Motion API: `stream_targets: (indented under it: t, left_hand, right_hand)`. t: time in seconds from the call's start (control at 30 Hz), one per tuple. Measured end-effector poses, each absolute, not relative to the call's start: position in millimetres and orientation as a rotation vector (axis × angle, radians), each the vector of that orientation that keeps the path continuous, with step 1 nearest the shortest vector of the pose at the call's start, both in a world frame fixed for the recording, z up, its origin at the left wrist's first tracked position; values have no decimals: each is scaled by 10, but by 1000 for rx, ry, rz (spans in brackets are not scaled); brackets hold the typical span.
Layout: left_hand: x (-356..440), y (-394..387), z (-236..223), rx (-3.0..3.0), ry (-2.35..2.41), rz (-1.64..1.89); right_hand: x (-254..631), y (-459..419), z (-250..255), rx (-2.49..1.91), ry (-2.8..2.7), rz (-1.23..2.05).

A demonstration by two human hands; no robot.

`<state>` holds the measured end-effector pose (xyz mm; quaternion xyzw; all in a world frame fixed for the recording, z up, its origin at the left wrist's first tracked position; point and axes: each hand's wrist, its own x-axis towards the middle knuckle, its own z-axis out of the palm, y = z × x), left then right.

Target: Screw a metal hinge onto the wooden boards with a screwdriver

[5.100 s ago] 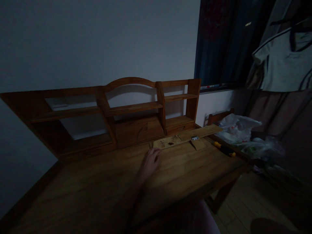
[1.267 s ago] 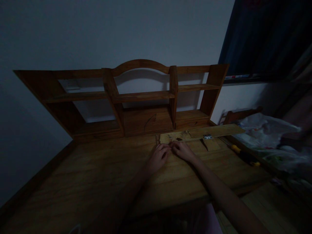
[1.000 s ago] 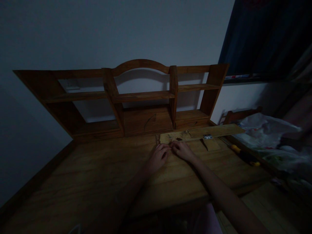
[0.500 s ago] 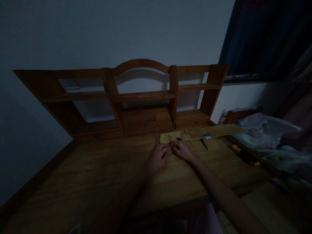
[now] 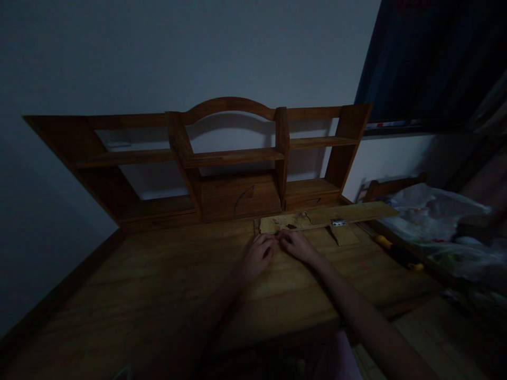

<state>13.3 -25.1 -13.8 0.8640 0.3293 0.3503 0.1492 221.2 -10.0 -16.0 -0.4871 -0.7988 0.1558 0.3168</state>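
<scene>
A long, pale wooden board with a damaged, splintered left part lies across the desk in front of me. At its near left edge my left hand is closed, with the fingertips bent together. My right hand is closed too, its fingertips meeting those of the left at the board's edge. Anything pinched between them is too small and dark to make out. Farther right, a metal hinge sits on the board's near edge, joined to a small wooden piece.
A tool with a yellow and black handle lies on the wooden desk at the right. Behind stands a wooden shelf unit against the wall. Plastic bags are heaped beyond the desk's right edge. The light is dim.
</scene>
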Motion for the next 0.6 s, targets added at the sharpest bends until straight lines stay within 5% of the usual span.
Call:
stream_targets:
  t: [0.6]
  left_hand:
    - [128,-248,-152,2468,947,983]
  right_hand:
    - [2214,-92,-185,-1286,-2122,377]
